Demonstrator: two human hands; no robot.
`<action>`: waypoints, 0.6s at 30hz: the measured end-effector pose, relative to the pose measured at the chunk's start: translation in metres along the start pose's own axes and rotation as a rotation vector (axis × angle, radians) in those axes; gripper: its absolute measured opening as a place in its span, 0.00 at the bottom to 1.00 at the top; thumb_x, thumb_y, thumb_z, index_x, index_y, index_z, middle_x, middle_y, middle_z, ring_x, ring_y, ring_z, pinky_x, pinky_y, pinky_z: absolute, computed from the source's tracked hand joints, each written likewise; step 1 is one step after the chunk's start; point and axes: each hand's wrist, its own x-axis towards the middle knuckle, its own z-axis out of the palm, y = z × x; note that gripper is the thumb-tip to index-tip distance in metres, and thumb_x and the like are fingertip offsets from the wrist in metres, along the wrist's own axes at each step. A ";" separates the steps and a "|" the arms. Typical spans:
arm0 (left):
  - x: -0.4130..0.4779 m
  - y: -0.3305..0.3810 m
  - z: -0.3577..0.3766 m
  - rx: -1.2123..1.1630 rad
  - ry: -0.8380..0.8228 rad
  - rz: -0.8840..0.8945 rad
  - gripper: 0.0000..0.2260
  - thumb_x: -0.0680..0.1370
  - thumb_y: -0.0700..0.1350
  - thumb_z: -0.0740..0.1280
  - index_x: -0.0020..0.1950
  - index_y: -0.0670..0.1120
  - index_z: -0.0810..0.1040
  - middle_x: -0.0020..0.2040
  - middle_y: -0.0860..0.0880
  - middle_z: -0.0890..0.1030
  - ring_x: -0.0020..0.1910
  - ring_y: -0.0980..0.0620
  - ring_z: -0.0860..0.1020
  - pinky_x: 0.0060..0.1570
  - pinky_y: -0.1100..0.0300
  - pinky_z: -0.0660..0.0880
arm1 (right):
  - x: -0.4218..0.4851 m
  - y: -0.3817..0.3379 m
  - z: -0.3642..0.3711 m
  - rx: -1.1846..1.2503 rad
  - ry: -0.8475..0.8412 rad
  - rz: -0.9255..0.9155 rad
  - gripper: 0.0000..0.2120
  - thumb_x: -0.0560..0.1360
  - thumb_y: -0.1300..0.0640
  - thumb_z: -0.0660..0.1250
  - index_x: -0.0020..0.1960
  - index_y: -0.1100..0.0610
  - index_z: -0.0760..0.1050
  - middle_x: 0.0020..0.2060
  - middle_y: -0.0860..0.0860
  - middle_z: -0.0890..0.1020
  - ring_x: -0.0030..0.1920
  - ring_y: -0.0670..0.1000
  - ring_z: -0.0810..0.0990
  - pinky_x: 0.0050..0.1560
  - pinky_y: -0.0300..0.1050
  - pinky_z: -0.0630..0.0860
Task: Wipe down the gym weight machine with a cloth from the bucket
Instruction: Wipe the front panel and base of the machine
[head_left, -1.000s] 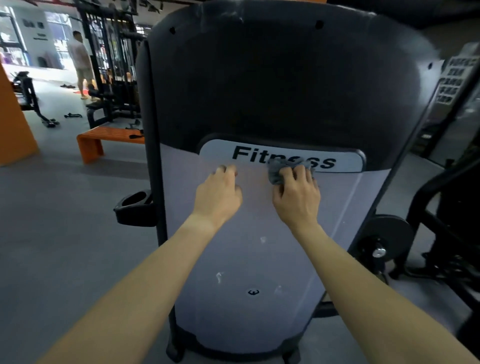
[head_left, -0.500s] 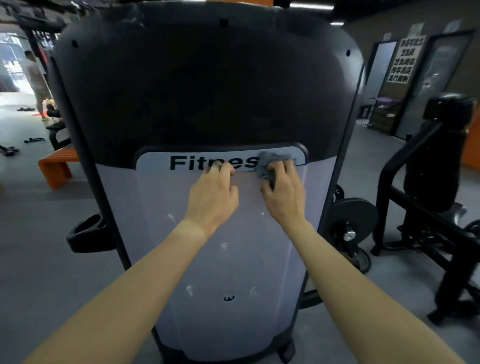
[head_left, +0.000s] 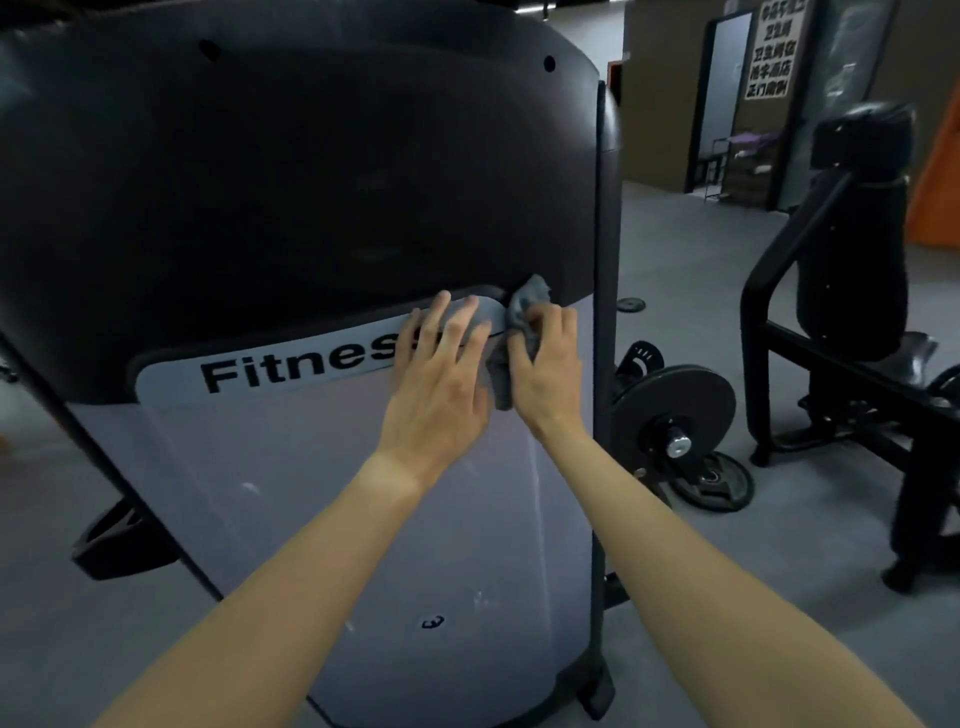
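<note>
The weight machine's shroud (head_left: 291, 519) fills the view, black on top and pale grey below, with a "Fitness" label strip (head_left: 291, 366). My right hand (head_left: 545, 369) grips a crumpled grey cloth (head_left: 522, 322) against the right end of the label, at the edge of the black upper panel. My left hand (head_left: 441, 379) lies beside it with straight, spread fingers pressed flat on the label, covering its last letters. The bucket is not in view.
A black weight plate on a peg (head_left: 675, 410) and another plate on the floor (head_left: 711, 483) sit just right of the shroud. A black padded machine (head_left: 852, 291) stands farther right. A black cup holder (head_left: 119, 540) sticks out at the lower left. Grey floor surrounds everything.
Both hands slid right along the label, the cloth reaching its right end. My left hand's fingers went from curled to straight. The view swung left to right.
</note>
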 end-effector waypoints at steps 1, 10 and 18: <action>0.001 0.001 0.003 0.033 -0.017 -0.008 0.27 0.76 0.41 0.64 0.77 0.41 0.69 0.80 0.43 0.65 0.82 0.40 0.56 0.79 0.40 0.54 | 0.001 0.011 -0.002 0.018 0.032 0.069 0.08 0.82 0.55 0.63 0.59 0.55 0.71 0.56 0.48 0.70 0.47 0.49 0.74 0.46 0.50 0.73; 0.002 0.001 0.030 0.178 0.042 -0.020 0.30 0.77 0.42 0.66 0.80 0.43 0.66 0.82 0.43 0.61 0.82 0.38 0.52 0.81 0.39 0.46 | 0.021 0.022 -0.007 0.177 0.182 0.491 0.08 0.84 0.55 0.58 0.59 0.58 0.71 0.56 0.51 0.72 0.49 0.49 0.73 0.50 0.41 0.66; 0.004 0.000 0.040 0.211 0.120 -0.028 0.29 0.77 0.43 0.68 0.78 0.42 0.68 0.80 0.42 0.64 0.81 0.37 0.55 0.81 0.39 0.45 | 0.008 0.046 0.004 0.041 0.214 0.203 0.06 0.81 0.57 0.62 0.56 0.58 0.72 0.52 0.50 0.72 0.44 0.45 0.71 0.42 0.40 0.62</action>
